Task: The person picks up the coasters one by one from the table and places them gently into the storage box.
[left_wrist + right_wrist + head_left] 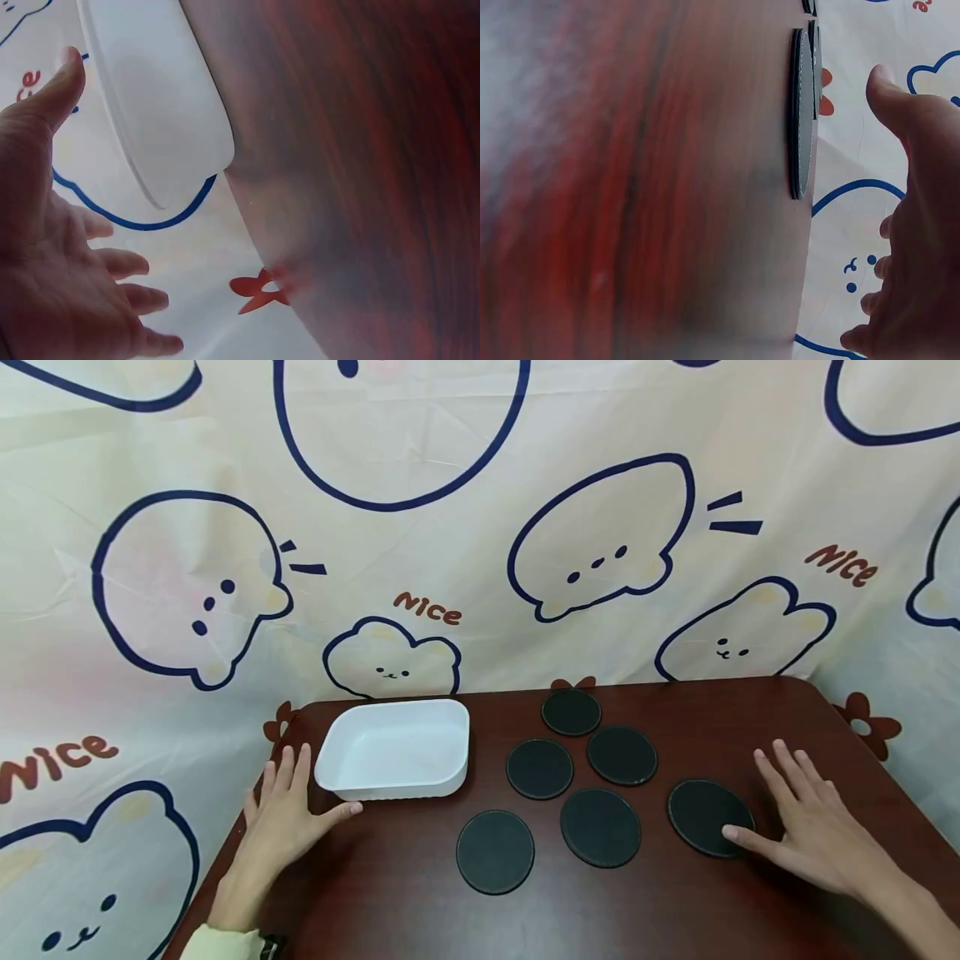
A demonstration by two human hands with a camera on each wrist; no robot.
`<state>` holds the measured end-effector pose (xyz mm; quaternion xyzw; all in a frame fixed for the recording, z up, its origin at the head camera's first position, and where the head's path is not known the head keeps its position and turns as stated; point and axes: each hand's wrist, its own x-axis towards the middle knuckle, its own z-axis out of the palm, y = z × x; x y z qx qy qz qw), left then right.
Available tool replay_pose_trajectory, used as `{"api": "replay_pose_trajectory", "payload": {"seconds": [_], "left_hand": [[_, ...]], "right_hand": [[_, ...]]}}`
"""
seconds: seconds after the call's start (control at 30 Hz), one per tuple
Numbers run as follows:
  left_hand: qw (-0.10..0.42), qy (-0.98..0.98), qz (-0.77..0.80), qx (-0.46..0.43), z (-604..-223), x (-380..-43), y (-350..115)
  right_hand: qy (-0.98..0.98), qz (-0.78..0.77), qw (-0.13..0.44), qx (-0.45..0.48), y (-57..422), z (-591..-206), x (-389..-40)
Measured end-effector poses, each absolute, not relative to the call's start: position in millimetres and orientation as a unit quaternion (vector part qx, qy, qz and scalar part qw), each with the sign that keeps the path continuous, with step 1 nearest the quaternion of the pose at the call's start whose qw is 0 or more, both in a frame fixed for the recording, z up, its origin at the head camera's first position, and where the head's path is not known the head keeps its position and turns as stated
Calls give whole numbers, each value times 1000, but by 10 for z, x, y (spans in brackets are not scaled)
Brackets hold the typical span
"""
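Note:
My left hand (282,822) is held with fingers spread beside the near left corner of a white rectangular tray (393,747), holding nothing. In the left wrist view the tray's side (161,82) lies past the thumb. My right hand (813,831) is also spread and holds nothing; its thumb overlaps the edge of a round black coaster (705,814) in the head view. Seen from the right wrist, that side shows a coaster stack (801,112) edge-on, with more than one layer, apart from the hand (922,217).
Several more round black coasters lie between tray and right hand, among them a far one (572,712), a middle one (600,827) and a near left one (495,852). They rest on a dark red-brown table (390,893). A printed cloth (495,635) hangs behind it.

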<state>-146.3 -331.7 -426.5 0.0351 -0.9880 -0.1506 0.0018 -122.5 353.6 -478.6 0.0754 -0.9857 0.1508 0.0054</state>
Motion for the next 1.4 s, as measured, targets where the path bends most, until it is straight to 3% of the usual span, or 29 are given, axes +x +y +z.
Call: {"api": "replay_pose_trajectory", "payload": {"seconds": [0.33,1.03,1.4], "left_hand": [[4,-978,-209,9,-4318,-1668,-3353],[-24,-964,-264,21,-4377,-1826,-3418],[-25,-959,-280,28,-4400,-1805,-3384]], "right_hand": [[-968,219,-30,119,3509,-4750,-1322],[-937,294,16,187,3632,-4804,-1428],[-941,302,-50,147,3615,-4766,-1472]]}}
